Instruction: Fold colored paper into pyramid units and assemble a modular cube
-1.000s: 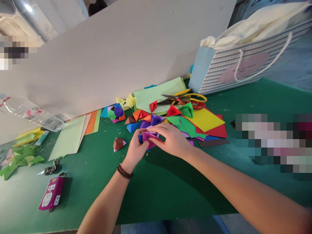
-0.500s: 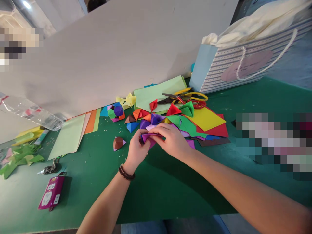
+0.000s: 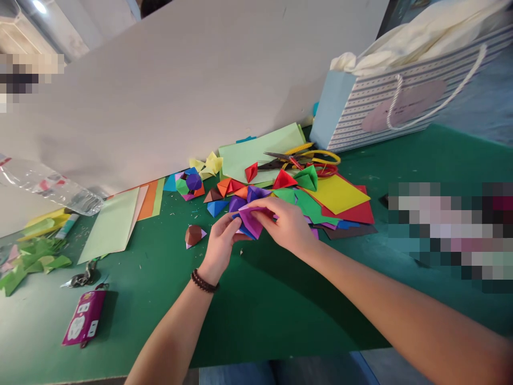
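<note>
A folded purple and blue paper piece [image 3: 252,220] is pinched between my two hands above the green table. My left hand [image 3: 220,235] grips its left edge with thumb and fingers, a dark bead bracelet on the wrist. From the right, my right hand [image 3: 286,222] closes on the purple flap. Just behind lie several folded paper units, among them a red one [image 3: 285,179], a blue one [image 3: 217,208] and a green one [image 3: 306,178]. A brown and lilac folded piece [image 3: 194,236] rests left of my left hand. Further back sits a multicoloured paper ball [image 3: 190,183].
Scissors [image 3: 320,163] lie on pale green sheets [image 3: 264,149] at the back. Yellow paper [image 3: 336,197] is stacked at right. A striped gift bag [image 3: 385,107] stands back right. On the left are a plastic bottle [image 3: 56,184], paper scraps [image 3: 36,256] and a magenta packet [image 3: 85,318].
The paper piece has turned in my hands, so its purple face and blue underside show more. My left hand has shifted slightly down and left.
</note>
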A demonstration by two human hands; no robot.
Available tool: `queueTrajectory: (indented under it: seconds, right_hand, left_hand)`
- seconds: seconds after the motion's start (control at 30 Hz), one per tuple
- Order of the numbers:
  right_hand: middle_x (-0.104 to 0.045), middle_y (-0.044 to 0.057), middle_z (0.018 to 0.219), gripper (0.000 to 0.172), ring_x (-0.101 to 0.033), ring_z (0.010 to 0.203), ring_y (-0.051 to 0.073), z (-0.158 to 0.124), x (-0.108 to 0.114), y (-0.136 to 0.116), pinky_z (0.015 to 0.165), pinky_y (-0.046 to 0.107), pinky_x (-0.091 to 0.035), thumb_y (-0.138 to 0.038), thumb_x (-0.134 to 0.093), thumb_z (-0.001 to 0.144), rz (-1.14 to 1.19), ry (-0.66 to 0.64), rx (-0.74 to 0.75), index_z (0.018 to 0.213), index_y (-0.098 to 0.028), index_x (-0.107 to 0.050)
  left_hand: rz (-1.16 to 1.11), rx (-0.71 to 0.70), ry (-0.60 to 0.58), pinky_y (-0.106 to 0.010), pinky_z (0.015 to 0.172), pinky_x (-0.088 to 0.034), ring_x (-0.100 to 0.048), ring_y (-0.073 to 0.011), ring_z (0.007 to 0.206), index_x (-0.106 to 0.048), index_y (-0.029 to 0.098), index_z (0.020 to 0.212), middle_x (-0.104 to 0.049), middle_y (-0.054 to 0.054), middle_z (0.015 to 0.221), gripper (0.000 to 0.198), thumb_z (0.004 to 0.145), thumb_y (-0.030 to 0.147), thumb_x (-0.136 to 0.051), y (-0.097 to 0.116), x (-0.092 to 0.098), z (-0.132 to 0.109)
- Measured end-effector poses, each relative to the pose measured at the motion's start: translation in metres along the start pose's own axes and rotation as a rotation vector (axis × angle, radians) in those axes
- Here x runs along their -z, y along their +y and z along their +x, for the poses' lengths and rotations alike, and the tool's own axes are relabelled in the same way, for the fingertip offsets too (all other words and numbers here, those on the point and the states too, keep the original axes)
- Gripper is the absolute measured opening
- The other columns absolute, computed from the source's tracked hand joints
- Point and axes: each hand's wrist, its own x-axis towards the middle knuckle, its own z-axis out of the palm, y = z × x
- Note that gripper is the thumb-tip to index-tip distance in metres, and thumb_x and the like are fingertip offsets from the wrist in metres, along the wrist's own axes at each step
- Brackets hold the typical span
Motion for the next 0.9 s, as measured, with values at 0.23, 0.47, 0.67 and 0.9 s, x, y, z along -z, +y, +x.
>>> queueTrajectory:
  seconds: [0.23,0.47,0.67,0.9]
  right_hand:
    - [-0.07,0.006,0.093,0.013,-0.065,0.092,0.022,0.007,0.011,0.0,0.081,0.038,-0.056,-0.018,-0.061,0.09,-0.008,0.089,0.091,0.095,-0.025,-0.07]
    - [-0.07,0.004,0.093,0.012,-0.066,0.089,0.02,0.006,0.01,-0.001,0.079,0.035,-0.056,-0.018,-0.061,0.09,0.057,-0.075,0.108,0.097,-0.024,-0.069]
    - [-0.062,0.007,0.098,0.022,-0.065,0.093,0.024,0.0,0.003,0.0,0.078,0.039,-0.057,-0.018,-0.06,0.089,-0.103,-0.094,0.053,0.11,-0.024,-0.064]
    - [-0.063,0.009,0.103,0.026,-0.066,0.093,0.025,-0.001,0.001,0.0,0.075,0.039,-0.057,-0.02,-0.063,0.088,-0.101,-0.121,-0.034,0.114,-0.022,-0.062]
  left_hand:
    - [-0.074,0.018,0.069,-0.022,0.058,-0.049,-0.053,-0.0084,0.06,-0.064,0.015,0.074,-0.056,0.003,0.066,0.04,0.074,0.054,-0.072,0.001,0.003,0.004]
    - [-0.072,0.1,0.015,-0.022,0.06,-0.05,-0.056,-0.0091,0.061,-0.067,0.015,0.077,-0.061,0.001,0.067,0.05,0.07,0.064,-0.071,-0.003,0.002,0.003]
    - [-0.162,0.136,0.01,-0.025,0.062,-0.052,-0.061,-0.0128,0.067,-0.07,0.014,0.081,-0.066,-0.002,0.072,0.05,0.071,0.063,-0.071,-0.006,0.0,0.003]
    - [-0.021,0.101,-0.049,-0.024,0.067,-0.05,-0.062,-0.0154,0.08,-0.073,0.016,0.103,-0.07,-0.006,0.091,0.047,0.078,0.056,-0.068,-0.009,0.005,0.001]
